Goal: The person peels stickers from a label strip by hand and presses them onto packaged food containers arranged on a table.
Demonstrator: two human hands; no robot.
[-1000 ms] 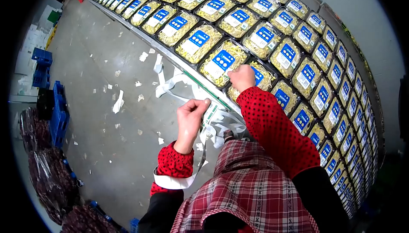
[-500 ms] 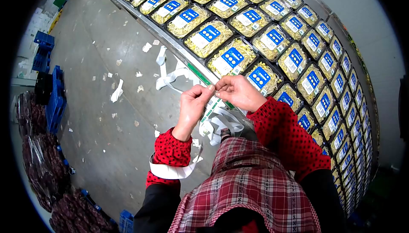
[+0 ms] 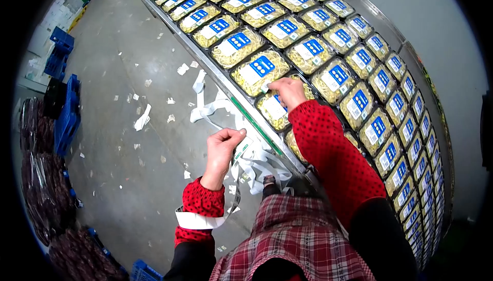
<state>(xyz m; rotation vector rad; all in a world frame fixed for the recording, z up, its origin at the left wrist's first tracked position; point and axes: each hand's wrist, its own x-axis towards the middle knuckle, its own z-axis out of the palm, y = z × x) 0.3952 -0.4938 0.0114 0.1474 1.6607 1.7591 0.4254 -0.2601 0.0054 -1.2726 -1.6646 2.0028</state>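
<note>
With my right hand (image 3: 288, 93) I pinch a label (image 3: 265, 88) over one pack (image 3: 260, 69); my left hand (image 3: 221, 152) pinches a strip (image 3: 244, 147).

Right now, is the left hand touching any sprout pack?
Apart: the head view shows the table rail between the left hand and the nearest sprout pack.

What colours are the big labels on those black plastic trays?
The rectangular paper-like labels are blue and white, clearest in the head view.
</note>
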